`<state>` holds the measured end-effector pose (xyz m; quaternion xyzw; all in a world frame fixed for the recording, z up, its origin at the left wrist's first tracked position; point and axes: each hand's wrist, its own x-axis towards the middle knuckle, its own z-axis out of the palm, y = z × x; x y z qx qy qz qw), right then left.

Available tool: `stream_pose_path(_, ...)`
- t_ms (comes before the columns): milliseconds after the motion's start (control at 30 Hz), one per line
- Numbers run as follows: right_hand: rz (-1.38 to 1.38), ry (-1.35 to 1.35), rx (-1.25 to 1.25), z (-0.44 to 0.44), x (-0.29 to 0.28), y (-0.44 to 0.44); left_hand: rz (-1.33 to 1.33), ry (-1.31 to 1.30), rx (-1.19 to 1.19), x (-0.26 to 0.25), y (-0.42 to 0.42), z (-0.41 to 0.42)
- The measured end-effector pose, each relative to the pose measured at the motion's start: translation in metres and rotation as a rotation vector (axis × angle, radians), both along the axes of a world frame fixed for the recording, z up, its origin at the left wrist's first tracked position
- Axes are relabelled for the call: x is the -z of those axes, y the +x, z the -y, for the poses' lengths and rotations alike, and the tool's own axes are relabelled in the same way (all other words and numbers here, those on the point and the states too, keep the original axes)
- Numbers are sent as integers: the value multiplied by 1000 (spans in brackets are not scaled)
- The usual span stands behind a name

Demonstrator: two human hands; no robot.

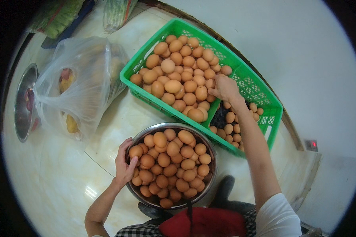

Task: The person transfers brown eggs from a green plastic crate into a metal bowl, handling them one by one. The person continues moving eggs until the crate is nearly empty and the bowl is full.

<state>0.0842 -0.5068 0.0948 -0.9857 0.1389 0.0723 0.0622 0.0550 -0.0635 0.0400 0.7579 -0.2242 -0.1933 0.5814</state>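
A round metal bowl heaped with brown eggs stands on the floor in front of me. My left hand grips its left rim, the thumb inside by the eggs and the fingers outside. Beyond the bowl is a green plastic crate with a divider. Its larger left part is piled with brown eggs; smaller-looking eggs and a dark egg tray are in the right part. My right hand reaches over the divider at the pile's right edge. Whether its fingers hold an egg is hidden.
A translucent plastic bag lies left of the crate, with a shallow metal basin beside it. Bagged green vegetables are at the top left. A white wall runs close behind the crate. Dark boots flank the bowl's near side.
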Motion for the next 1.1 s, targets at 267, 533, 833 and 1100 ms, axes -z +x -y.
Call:
stream_pose_path(267, 100, 17, -55, -34, -8, 49, 40, 43, -1, -1, 1, -1)
stream_pose_path(533, -360, -135, -98, -58, 24, 113, 53, 71, 3, -2, 1, 2)
stream_pose_path(833, -332, 1185, 212, -9, -22, 56, 87, 79, 3, -1, 1, 0)
stream_pose_path(1100, -431, 1437, 134, -70, -75, -35, 112, 100, -2, -4, 1, 0)
